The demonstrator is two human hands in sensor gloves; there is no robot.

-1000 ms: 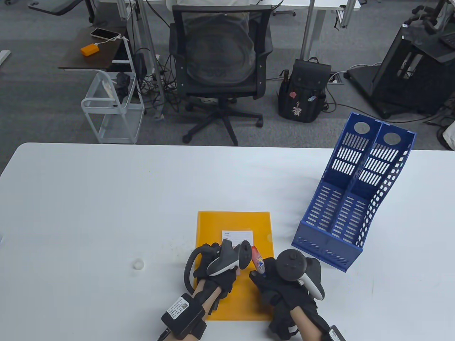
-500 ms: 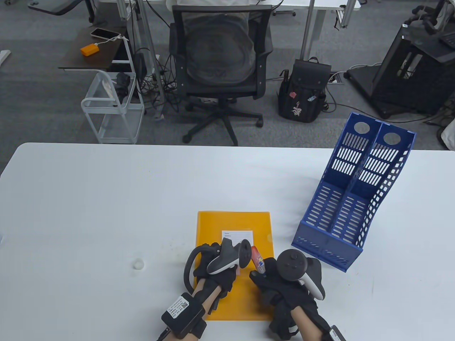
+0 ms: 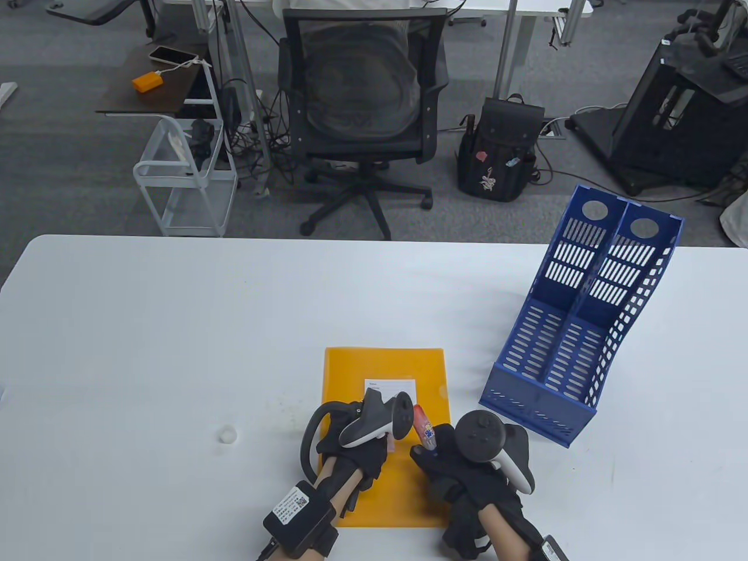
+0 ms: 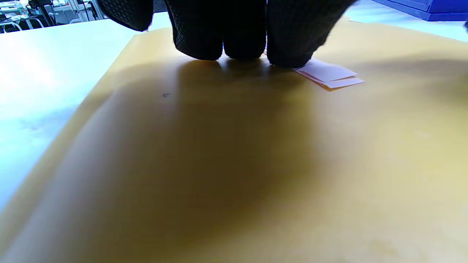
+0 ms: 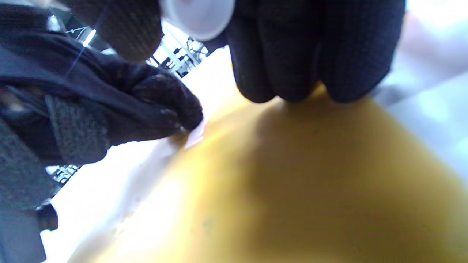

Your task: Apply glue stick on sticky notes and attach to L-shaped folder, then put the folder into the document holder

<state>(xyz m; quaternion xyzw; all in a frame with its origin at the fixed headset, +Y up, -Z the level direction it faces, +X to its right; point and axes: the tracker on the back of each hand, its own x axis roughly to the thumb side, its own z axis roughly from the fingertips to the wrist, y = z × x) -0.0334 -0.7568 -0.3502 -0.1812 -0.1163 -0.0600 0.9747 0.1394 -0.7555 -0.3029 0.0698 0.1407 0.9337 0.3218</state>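
A: Where's the folder [image 3: 383, 438]?
B: Flat on the table [image 3: 146, 350], long axis running away from the person. Thin, slick, floppy, I'd guess; grab a long edge.
A: Hands?
B: Left hand [image 3: 350, 447] fingers press the notes [image 4: 327, 75] down. Right hand [image 3: 461, 467] grips the glue stick [image 3: 423, 429].

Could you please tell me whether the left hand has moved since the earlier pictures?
Barely. The left hand has crept slightly toward the folder's left edge; its fingers stay pressing the sticky notes.
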